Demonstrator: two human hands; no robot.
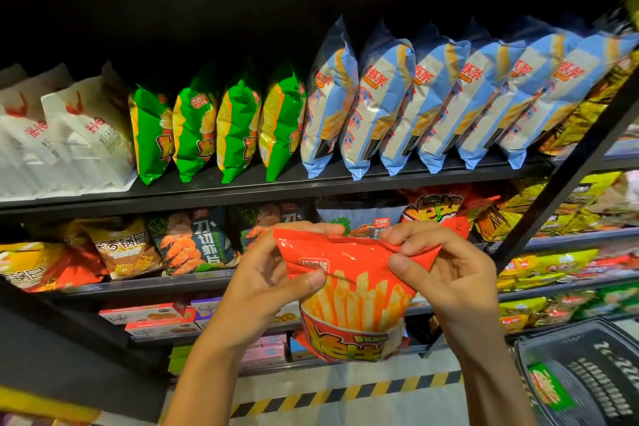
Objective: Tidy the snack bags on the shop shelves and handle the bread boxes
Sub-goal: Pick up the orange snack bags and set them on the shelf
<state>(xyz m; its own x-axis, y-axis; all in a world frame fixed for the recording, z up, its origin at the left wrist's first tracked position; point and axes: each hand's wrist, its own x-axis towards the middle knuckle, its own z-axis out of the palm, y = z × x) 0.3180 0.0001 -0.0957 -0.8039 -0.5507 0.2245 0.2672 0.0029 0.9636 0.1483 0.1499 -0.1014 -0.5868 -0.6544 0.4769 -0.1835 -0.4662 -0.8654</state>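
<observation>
Red fries bag (356,290) hangs in front of me, off the shelves, level with the second shelf (155,284) and held up in the air by its top edge. My left hand (262,284) pinches the top left corner, thumb across the front and fingers behind; my right hand (446,270) pinches the top right corner the same way, so each grip is narrow and closed on the crimped seam.

It looks light to me: a puffed foil pouch, mostly air, hanging freely from two pinches. The film is glossy and likely slick, so I would trust the flat sealed strip at the top more than the swollen belly, where fingers could slide. The contents are probably brittle sticks, so squeezing the middle risks crushing them, and a hard press could pop the seal. Soft as it is, it will slump unless it leans on a neighbour.

Behind it, more red bags (435,207) of seemingly the same kind sit on that shelf, just right of the blue-grey bag (359,218); I judge that is where it belongs. Green bags (193,128) and pale blue bags (387,107) stand in rows above.
</observation>
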